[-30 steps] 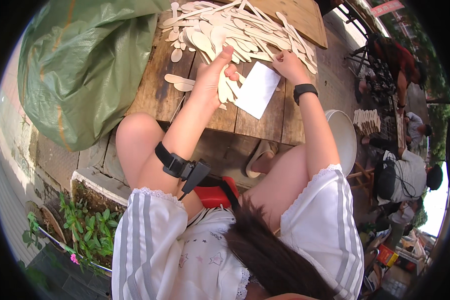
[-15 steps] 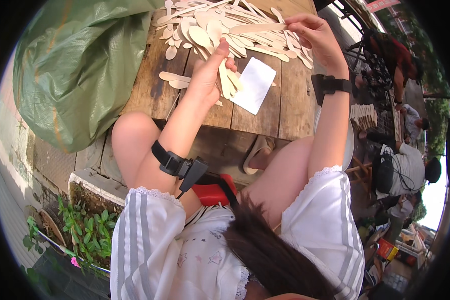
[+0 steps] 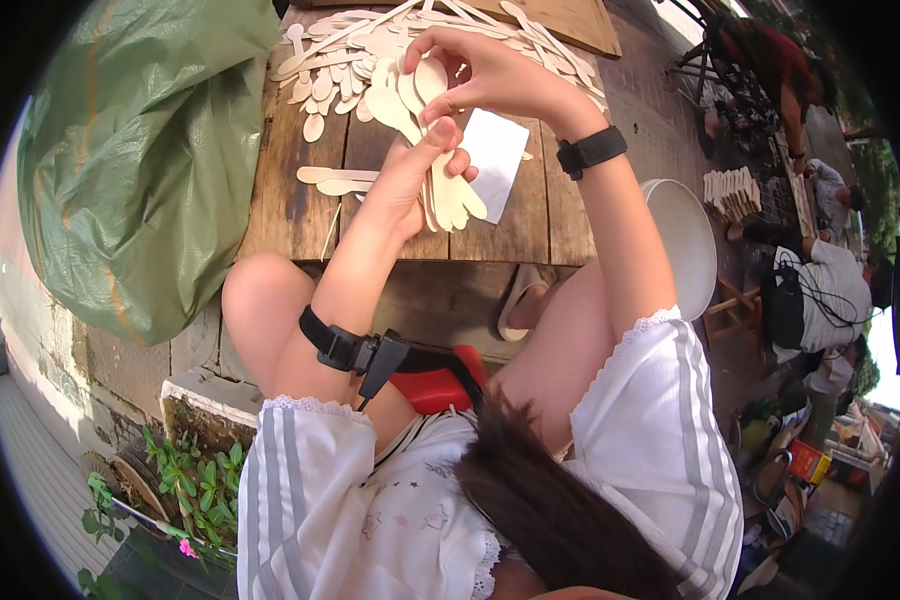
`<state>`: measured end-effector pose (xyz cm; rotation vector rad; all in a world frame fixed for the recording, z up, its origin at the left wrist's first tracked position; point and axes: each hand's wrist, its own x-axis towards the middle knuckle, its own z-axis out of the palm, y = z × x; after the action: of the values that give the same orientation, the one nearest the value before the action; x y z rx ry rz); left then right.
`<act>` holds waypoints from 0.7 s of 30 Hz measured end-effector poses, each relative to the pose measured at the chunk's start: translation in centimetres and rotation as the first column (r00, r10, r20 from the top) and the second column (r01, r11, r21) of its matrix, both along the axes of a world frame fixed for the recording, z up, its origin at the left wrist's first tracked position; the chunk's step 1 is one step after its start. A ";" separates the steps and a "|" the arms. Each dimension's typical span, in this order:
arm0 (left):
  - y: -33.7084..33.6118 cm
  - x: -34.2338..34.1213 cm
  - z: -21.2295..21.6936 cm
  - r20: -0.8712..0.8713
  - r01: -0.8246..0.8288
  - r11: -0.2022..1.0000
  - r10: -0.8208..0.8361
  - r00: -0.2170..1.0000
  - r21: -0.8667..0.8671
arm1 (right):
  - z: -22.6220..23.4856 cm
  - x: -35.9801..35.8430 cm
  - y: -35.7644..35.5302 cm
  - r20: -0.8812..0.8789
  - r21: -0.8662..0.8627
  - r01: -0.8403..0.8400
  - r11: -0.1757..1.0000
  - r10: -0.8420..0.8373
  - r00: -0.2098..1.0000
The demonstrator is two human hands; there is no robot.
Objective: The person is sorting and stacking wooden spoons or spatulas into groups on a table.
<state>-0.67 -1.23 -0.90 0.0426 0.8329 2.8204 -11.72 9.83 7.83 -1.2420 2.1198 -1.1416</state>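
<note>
Over the wooden table (image 3: 300,205), I see my left hand (image 3: 410,175) closed in a grip on a fanned bundle of flat wooden spoons (image 3: 448,195), the bundle lying against a white paper sheet (image 3: 495,160). A second ago my right hand (image 3: 480,75) was reaching into the spoon pile (image 3: 370,45) at the table's far edge; now it has come back toward the bundle, its fingers pinched on a single wooden spoon (image 3: 430,80) just above the left hand. I judge this one is about to join the stack. Two loose spoons (image 3: 335,180) lie on the table left of the bundle, and a green sack (image 3: 140,150) slumps off the table's left side.
</note>
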 end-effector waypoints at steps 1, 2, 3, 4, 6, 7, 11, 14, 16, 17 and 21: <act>0.2 0.0 0.2 0.047 -0.051 0.999 0.051 0.998 -0.012 | 0.0 0.3 -0.3 -0.131 -0.020 0.022 1.000 -0.025 0.991; 0.2 0.0 0.3 0.045 -0.043 0.999 0.044 0.998 -0.022 | -0.2 0.2 -0.7 -0.132 -0.030 0.030 0.999 -0.034 0.991; 0.3 0.0 0.5 0.047 -0.065 0.997 0.066 0.997 -0.031 | -0.7 0.0 -0.8 -0.213 -0.104 0.040 0.994 -0.062 0.975; 0.4 -0.1 0.7 0.048 -0.087 0.995 0.089 0.995 -0.041 | -1.0 -0.2 -0.8 -0.291 -0.178 0.044 0.983 -0.095 0.952; 0.3 -0.2 0.9 0.042 -0.104 0.990 0.108 0.993 -0.100 | -1.3 0.0 -1.2 -0.271 -0.171 0.068 0.983 -0.114 0.956; 0.3 -0.2 1.0 0.036 -0.157 0.962 0.169 0.985 -0.222 | -1.1 1.0 -1.4 -0.082 -0.109 0.178 0.978 -0.187 0.979; 1.3 -0.5 1.4 -0.015 -0.308 0.814 0.346 0.938 -0.493 | -2.5 3.1 -1.8 -0.123 -0.128 0.127 0.984 -0.143 0.982; 0.9 -0.3 1.1 -0.046 -0.318 0.790 0.347 0.937 -0.525 | -2.6 3.9 -2.6 -0.060 -0.176 0.127 0.976 -0.140 0.988; 1.0 -0.3 0.8 -0.051 -0.318 0.785 0.345 0.937 -0.532 | -2.4 4.1 -2.5 0.081 -0.216 0.170 0.962 -0.156 0.985; 0.9 -0.3 0.7 -0.064 -0.318 0.788 0.336 0.940 -0.527 | -2.4 4.4 -2.4 0.192 -0.224 0.194 0.955 -0.152 0.970; 0.8 0.0 0.8 -0.098 -0.332 0.817 0.325 0.941 -0.471 | -3.0 4.7 -2.5 0.223 -0.330 0.203 0.922 -0.133 0.966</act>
<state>-0.64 -0.45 -0.12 -0.1747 1.6703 2.8130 -7.01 7.36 4.86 -1.0472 1.9605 -1.7046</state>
